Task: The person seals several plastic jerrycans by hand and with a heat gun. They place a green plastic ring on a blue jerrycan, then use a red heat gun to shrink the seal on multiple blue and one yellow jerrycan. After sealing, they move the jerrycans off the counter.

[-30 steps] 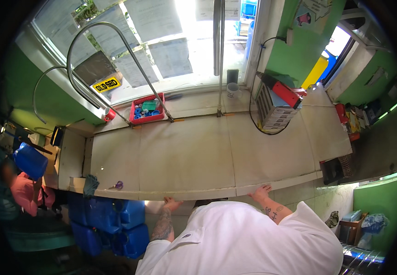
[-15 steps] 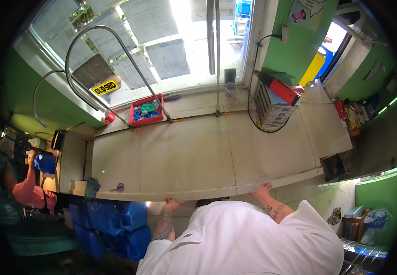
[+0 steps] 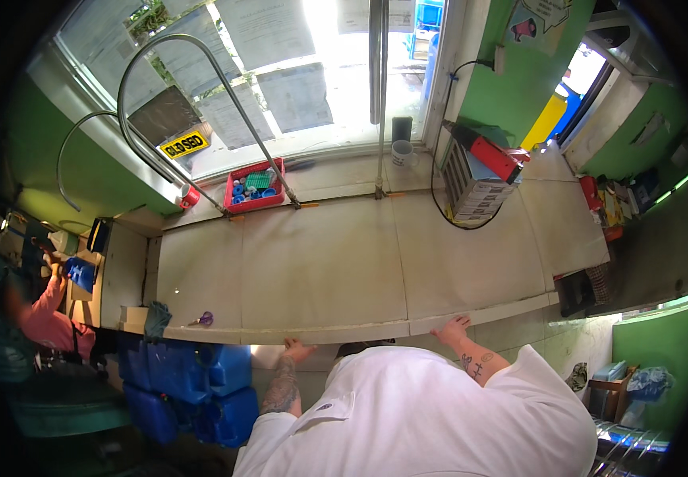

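A long tiled counter [image 3: 320, 262] stretches across in front of me. My left hand [image 3: 299, 350] rests against its near edge, fingers stretched out and holding nothing. Farther along the same edge lies my right hand [image 3: 453, 328], its fingers spread on the rim, with nothing in it. Purple-handled scissors [image 3: 203, 319] lie on the counter to the left of my left hand, beside a crumpled grey-green cloth [image 3: 157, 319] at the corner.
Metal tap pipes [image 3: 225, 91] rise at the back, near a red basket [image 3: 234, 208] of caps. A red heat gun [image 3: 493, 159] lies on stacked boxes [image 3: 475, 195]. A white mug [image 3: 401, 153] stands by the window. Blue jugs [image 3: 177, 366] stand below left, near another person's pink sleeve [image 3: 46, 318].
The view has shifted slightly. At the left, the other person's arm and the blue thing by their hand have changed position. My hands stay at the counter's edge.
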The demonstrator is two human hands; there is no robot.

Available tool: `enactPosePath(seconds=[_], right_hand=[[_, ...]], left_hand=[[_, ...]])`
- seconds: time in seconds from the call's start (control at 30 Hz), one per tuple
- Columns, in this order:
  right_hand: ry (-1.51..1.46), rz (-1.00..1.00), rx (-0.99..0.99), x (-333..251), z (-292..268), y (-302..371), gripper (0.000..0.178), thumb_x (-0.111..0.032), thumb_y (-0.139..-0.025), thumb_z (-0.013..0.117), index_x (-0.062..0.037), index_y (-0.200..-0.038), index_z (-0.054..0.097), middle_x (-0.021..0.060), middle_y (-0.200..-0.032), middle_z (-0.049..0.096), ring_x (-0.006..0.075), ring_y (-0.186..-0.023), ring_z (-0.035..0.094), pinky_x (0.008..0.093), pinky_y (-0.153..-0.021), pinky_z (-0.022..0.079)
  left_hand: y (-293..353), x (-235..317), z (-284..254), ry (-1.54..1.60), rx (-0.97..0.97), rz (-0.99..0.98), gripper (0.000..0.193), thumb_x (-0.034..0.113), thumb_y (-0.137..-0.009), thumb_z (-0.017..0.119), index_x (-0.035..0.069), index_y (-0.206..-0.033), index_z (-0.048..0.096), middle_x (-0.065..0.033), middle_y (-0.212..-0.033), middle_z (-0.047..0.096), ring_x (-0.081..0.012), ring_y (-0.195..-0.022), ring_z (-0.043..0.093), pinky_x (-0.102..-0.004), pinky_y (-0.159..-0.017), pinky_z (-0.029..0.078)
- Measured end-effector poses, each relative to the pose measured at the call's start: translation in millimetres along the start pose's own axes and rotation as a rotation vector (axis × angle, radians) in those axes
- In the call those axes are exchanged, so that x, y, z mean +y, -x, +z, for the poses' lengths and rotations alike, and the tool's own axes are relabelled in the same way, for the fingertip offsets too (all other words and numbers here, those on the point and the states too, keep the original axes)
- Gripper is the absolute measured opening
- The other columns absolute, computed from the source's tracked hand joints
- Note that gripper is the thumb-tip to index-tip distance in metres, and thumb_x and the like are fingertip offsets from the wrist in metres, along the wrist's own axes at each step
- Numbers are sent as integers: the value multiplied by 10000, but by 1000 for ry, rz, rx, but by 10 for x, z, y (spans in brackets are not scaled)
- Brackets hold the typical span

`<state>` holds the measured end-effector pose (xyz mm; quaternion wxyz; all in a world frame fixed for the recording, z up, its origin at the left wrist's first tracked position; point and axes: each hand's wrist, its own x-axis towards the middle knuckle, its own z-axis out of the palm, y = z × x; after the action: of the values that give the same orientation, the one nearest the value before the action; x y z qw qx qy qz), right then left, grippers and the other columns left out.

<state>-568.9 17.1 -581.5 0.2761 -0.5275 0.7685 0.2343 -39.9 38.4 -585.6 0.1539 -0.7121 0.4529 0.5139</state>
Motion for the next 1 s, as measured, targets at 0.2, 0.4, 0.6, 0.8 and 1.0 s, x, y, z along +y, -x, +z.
enactPosePath(seconds=[0.2, 0.4, 0.6, 0.8, 1.0], right_hand=[[0, 5, -18, -10, -14, -2, 1257, -717, -823, 661, 230, -1504, 194, 434, -1576, 228, 597, -1490, 148, 629, -1230, 88], [1, -5, -3, 9, 39, -22, 1260, -720, -827, 656, 232, -1504, 185, 434, -1577, 227, 591, -1493, 147, 619, -1235, 88], [20, -19, -5, 13, 29, 3, 1266, -732, -839, 638, 235, -1506, 167, 434, -1581, 213, 602, -1491, 131, 635, -1231, 72], [18, -14, -3, 4, 5, 16, 1245, -735, -858, 611, 239, -1502, 180, 443, -1574, 216, 610, -1486, 134, 645, -1226, 68], [63, -19, -6, 2, 40, -6, 1254, -746, -855, 606, 237, -1505, 177, 450, -1567, 224, 600, -1487, 155, 642, -1227, 78]], left_hand=[[79, 42, -38, 15, -11, -13, 1268, 726, -888, 580, -166, -1553, -29, -416, -1609, -160, -501, -1538, -134, -500, -1272, 46], [105, 70, -59, -19, -34, -16, 1258, 725, -893, 571, -165, -1555, -23, -412, -1612, -159, -497, -1541, -121, -497, -1273, 66], [131, 72, -80, -17, -25, -5, 1251, 736, -894, 560, -173, -1553, 8, -425, -1607, -149, -486, -1545, -112, -482, -1275, 73], [133, 83, -84, -33, -31, -8, 1258, 740, -891, 563, -173, -1553, 5, -428, -1608, -132, -489, -1543, -117, -487, -1274, 66], [110, 86, -80, -27, -29, -38, 1201, 700, -923, 561, -140, -1572, -2, -393, -1618, -176, -461, -1550, -123, -481, -1275, 51]])
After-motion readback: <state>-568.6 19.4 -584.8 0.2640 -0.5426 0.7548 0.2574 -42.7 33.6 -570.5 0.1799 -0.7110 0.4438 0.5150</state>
